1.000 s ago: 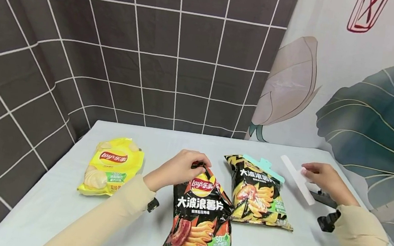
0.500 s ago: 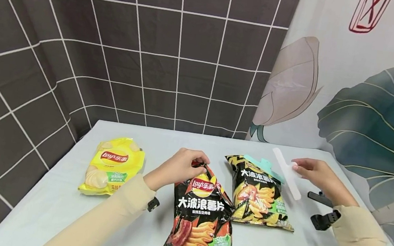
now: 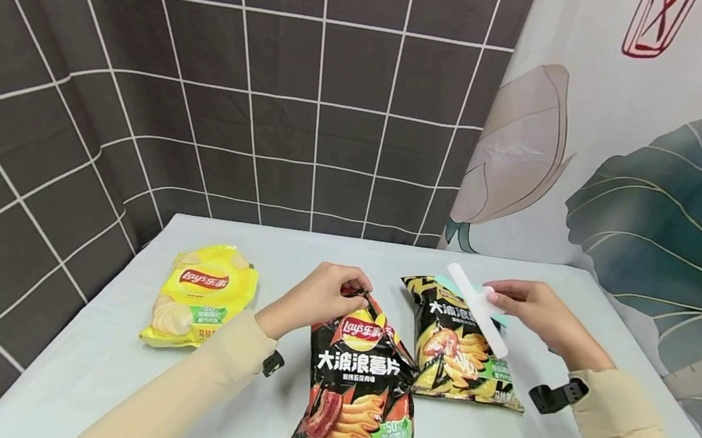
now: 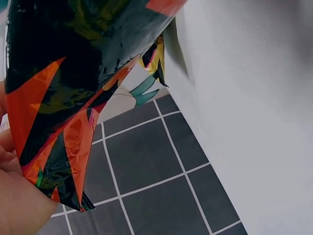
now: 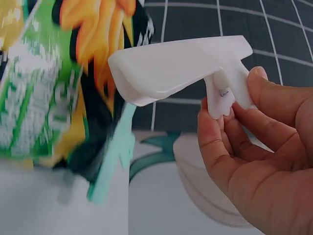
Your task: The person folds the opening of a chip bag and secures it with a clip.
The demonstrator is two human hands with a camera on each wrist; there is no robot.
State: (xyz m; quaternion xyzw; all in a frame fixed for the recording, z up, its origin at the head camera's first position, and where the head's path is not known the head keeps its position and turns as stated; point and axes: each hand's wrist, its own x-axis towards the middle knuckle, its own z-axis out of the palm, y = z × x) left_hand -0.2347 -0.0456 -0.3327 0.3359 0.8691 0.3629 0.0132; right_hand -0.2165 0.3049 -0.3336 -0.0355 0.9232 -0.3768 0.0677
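Note:
My left hand grips the gathered top of a black and red chip bag, which stands tilted on the table at the front middle. In the left wrist view the folded upper corner of that chip bag sits against my palm. My right hand pinches the handles of a long white bag clip, held over a black and yellow chip bag. The right wrist view shows the clip's long white bar with thumb and fingers on its two handles. A mint green bag clip is on the yellow bag's top edge.
A yellow chip bag lies at the left of the white table. A dark cloth with white grid lines hangs behind, and a flower-print cloth hangs at the right.
My right hand has moved left with the white bag clip, from right of the yellow and black bag to above it. The left hand keeps its hold on the red and black bag.

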